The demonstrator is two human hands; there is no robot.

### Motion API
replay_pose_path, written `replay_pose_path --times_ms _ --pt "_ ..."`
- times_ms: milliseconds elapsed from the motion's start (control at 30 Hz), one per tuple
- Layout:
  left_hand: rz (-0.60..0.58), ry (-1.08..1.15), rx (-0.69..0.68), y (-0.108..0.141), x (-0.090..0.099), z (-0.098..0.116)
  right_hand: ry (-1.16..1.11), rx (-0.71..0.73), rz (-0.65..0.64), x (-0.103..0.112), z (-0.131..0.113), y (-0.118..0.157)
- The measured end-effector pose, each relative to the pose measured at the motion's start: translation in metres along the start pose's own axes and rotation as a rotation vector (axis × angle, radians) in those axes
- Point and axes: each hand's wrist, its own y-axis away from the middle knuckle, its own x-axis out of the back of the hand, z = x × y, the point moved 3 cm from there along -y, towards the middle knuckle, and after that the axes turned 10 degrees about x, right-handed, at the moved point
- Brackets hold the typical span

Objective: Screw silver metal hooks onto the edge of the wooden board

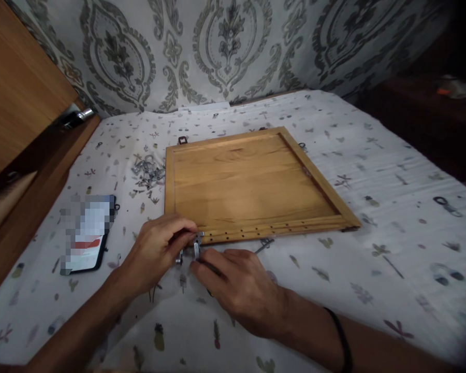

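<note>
A framed wooden panel (236, 186) lies flat, with a row of small dark holes along its near edge. At that edge's left end my left hand (155, 248) is closed, thumb and fingers pinching a small silver metal fitting (199, 237) against the wood. My right hand (236, 285) is closed around a slim dark tool (213, 268), mostly covered by the fingers; its kind cannot be made out. Its fingertips are close to the metal pieces. Another shiny metal piece (179, 257) shows below my left fingertips.
A pile of loose metal hardware (149, 173) lies left of the panel on the patterned white cloth (373, 311). A phone (89, 235) is at the left. Wooden furniture (23, 77) borders the left side, and a patterned wall covering (171, 52) stands behind.
</note>
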Motion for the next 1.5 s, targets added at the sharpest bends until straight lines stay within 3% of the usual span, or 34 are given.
replay_pose_path --times_ms 367,967,1300,1500 --pt "-0.006 0.076 -0.040 -0.0020 -0.0009 -0.0015 -0.009 0.012 0.011 0.0001 -0.0005 -0.0004" --pt "-0.053 0.053 0.006 -0.0055 -0.0014 -0.0005 -0.011 0.018 -0.016 -0.0001 -0.0001 -0.0003" --pt "-0.003 0.064 -0.007 -0.0037 -0.0028 -0.0003 -0.019 0.023 -0.053 -0.0026 -0.0006 0.0011" --pt "0.006 0.055 -0.018 -0.0045 -0.0059 -0.0032 -0.004 0.026 -0.010 -0.0014 -0.0005 0.0009"
